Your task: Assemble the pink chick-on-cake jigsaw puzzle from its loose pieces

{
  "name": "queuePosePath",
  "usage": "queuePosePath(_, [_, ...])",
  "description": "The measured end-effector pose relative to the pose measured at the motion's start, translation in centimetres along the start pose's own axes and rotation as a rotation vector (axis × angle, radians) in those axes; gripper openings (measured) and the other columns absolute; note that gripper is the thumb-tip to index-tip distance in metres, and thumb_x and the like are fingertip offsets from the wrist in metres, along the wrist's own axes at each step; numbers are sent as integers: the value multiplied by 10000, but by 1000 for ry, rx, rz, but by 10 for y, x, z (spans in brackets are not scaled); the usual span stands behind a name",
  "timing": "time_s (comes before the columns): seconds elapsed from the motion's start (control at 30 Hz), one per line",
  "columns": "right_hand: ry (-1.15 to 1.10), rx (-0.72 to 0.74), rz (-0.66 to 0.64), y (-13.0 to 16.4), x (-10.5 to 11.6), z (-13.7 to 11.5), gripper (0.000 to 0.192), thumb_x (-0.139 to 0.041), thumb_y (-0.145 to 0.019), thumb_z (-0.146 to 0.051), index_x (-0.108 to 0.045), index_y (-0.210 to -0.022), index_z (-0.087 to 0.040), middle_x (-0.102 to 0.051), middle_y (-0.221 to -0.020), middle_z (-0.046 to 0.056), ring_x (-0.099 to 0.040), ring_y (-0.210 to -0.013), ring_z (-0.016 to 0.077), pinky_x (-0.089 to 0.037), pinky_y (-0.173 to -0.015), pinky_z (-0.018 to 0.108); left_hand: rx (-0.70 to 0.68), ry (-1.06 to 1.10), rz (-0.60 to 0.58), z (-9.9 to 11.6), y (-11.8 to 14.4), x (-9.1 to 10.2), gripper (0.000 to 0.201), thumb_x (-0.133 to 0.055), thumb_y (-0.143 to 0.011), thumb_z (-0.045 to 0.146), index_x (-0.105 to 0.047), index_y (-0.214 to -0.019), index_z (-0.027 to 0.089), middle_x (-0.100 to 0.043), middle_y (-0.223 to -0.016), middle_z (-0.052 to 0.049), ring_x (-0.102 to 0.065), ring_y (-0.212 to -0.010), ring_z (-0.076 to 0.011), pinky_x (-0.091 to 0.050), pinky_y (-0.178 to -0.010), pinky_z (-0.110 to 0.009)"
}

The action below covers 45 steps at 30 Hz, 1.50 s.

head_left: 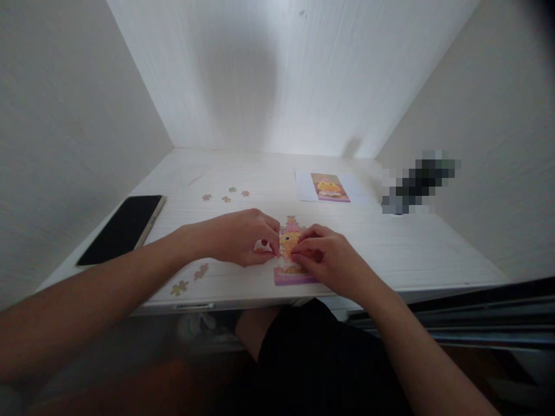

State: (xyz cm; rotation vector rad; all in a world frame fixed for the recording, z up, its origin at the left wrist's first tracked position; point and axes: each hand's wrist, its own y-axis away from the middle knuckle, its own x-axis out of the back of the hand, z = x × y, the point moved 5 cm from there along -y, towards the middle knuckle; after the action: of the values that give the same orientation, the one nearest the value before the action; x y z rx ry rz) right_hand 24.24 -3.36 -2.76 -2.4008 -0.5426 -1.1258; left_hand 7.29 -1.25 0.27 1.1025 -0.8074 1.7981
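A partly assembled jigsaw puzzle (289, 270) lies on the white desk in front of me, showing a yellow figure with a pink hat over a purple lower border. At its left edge, my left hand (254, 238) has thumb and fingers closed in a pinch, touching or very near the puzzle. My right hand (327, 257) rests over the right part, its thumb and fingertips pinched together on the puzzle's middle. Whatever the fingertips of either hand hold is too small and covered to make out. The right hand hides part of the picture.
Loose puzzle pieces (226, 199) lie toward the back, and two more pieces (179, 288) sit near the front edge. A printed reference picture (332, 188) on white paper is behind the puzzle. A black tablet-like device (124, 228) lies left; a blurred-out object (416, 184) stands right.
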Motion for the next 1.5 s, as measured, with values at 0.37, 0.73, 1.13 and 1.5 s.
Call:
queuePosePath(0.37, [-22,16,0,-1,1,-1,146,-672,-878,-150,-805,-892,-208,-685,-984,65,-638,-897,185,-515,-859,337,-48,-85,-31,5,-3,-9,148,-627,-861,119,-735,-893,216,-685,-920,-9,-614,-783,-105,-454,-720,-237])
queuePosePath(0.73, [-9,20,5,-1,1,-1,143,-672,-880,-154,-802,-879,-214,-688,-980,66,-636,-899,188,-516,-863,346,-59,-169,-40,8,-3,-9,125,-613,-901,180,-728,-911,228,-692,-958,-8,-629,-847,-127,-467,-781,-267])
queuePosePath(1.13, [-9,25,5,-1,2,-1,143,-674,-876,-150,-801,-873,-217,-693,-987,66,-646,-901,190,-520,-869,345,-48,-189,11,9,-5,-8,140,-625,-878,150,-741,-891,227,-705,-926,-12,-636,-795,-122,-458,-715,-254])
queuePosePath(1.5, [-11,23,-4,-1,2,-2,140,-672,-883,-154,-798,-876,-215,-680,-990,68,-634,-914,193,-519,-875,347,-69,-204,7,13,-5,-7,136,-641,-862,139,-742,-873,230,-693,-886,-3,-627,-778,-119,-469,-704,-263])
